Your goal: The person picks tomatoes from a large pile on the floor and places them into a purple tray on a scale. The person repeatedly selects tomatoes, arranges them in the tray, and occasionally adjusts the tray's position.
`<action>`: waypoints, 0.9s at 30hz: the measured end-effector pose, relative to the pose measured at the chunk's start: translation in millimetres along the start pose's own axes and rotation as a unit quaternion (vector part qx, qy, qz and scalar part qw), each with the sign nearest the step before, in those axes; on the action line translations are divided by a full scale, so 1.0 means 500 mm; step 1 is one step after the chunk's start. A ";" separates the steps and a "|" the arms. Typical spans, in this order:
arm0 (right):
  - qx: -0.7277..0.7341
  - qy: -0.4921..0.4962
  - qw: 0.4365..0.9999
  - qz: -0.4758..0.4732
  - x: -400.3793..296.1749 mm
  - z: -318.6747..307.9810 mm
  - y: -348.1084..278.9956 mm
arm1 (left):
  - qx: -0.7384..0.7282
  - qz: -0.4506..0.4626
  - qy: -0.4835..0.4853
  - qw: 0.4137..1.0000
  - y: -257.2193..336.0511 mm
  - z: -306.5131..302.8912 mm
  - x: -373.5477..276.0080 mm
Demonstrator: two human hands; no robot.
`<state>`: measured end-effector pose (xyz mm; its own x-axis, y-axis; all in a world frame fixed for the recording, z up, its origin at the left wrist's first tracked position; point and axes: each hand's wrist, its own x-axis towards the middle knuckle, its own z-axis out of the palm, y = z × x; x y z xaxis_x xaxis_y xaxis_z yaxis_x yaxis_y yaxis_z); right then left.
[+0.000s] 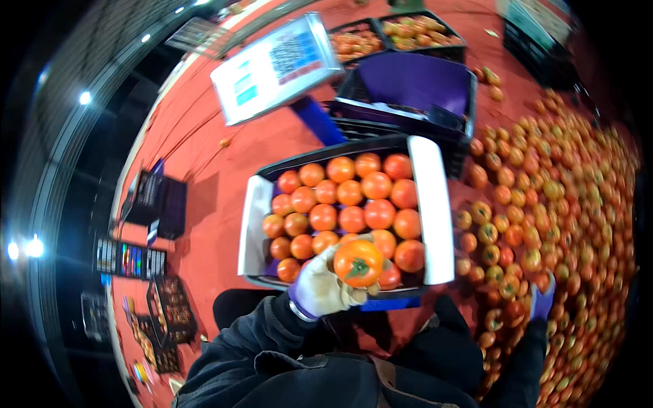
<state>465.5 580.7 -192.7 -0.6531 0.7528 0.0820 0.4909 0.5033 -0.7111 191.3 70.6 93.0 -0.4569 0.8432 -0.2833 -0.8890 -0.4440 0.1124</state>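
Note:
My left hand [326, 285], in a pale glove with a purple cuff, holds an orange-red tomato [352, 259], its green calyx facing up. The tomato is above the near edge of a black crate [331, 149] with white flaps [432, 214]. Inside the crate, rows of red tomatoes [352, 219] sit on purple lining. To the right, my gloved right hand [542, 301] reaches into a large heap of loose tomatoes [571, 224]. Its fingers are at a tomato [541, 282]; whether they grip it is hard to see.
Beyond the crate stand a scale display [275, 69] bearing writing and a purple-lined crate [413, 81]. Farther off are two tomato-filled crates [418, 33]. More crates [173, 311] and a dark box [171, 204] stand left on the red floor covering [214, 219].

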 end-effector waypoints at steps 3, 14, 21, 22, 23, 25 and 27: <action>0.215 0.018 0.973 0.083 -0.112 -0.080 -0.008 | 0.230 0.186 0.062 0.953 0.121 0.039 -0.098; 0.566 -0.011 0.824 0.035 -0.239 -0.227 -0.541 | 0.937 0.176 0.293 0.074 0.622 -0.173 -0.044; 0.567 -0.091 0.817 -0.056 -0.271 -0.230 -0.809 | 0.970 0.149 0.190 -0.027 0.643 -0.230 -0.015; 0.553 -0.087 0.828 -0.022 -0.270 -0.208 -0.827 | 0.972 0.127 0.193 -0.031 0.646 -0.239 -0.026; 0.539 -0.083 0.838 0.010 -0.265 -0.190 -0.846 | 0.971 0.129 0.198 -0.025 0.658 -0.259 -0.027; 0.520 -0.169 0.837 0.018 -0.272 -0.157 -0.983 | 0.968 0.164 0.189 -0.012 0.649 -0.250 -0.044; 0.516 -0.192 0.834 0.026 -0.276 -0.108 -1.028 | 0.958 0.230 0.166 0.034 0.591 -0.155 -0.064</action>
<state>334.3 240.9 199.2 -0.8803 0.4711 -0.0565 -0.1045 -0.3087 -0.9454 -54.3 -111.1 61.6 -0.6934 0.6898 0.2082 0.6955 0.7163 -0.0569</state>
